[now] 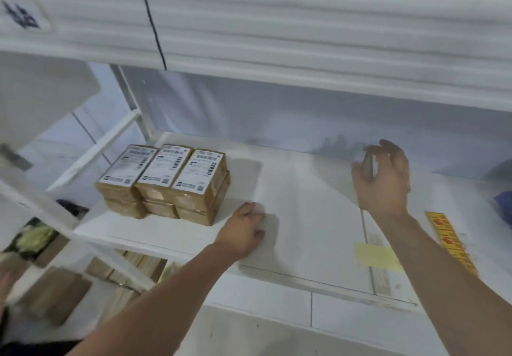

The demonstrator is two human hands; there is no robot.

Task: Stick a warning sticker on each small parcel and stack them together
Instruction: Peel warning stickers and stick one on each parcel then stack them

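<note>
Small brown parcels [166, 181] with white shipping labels stand on the white shelf [304, 217] at the left, three side by side in two layers. My left hand [243, 228] rests on the shelf just right of the stack, fingers bent, holding nothing. My right hand [385, 178] is raised over the shelf's right part and grips a thin brown small parcel [368, 166], seen edge-on and blurred. A yellow strip of warning stickers [448, 242] with red marks lies at the right, beside my right forearm.
A pale yellow paper patch [376, 256] lies near the shelf's front edge. The upper shelf [277, 37] hangs low overhead. A white upright post [135, 106] stands behind the stack. Brown cartons [55, 297] sit below at the left. Something blue [504, 206] shows at the right edge.
</note>
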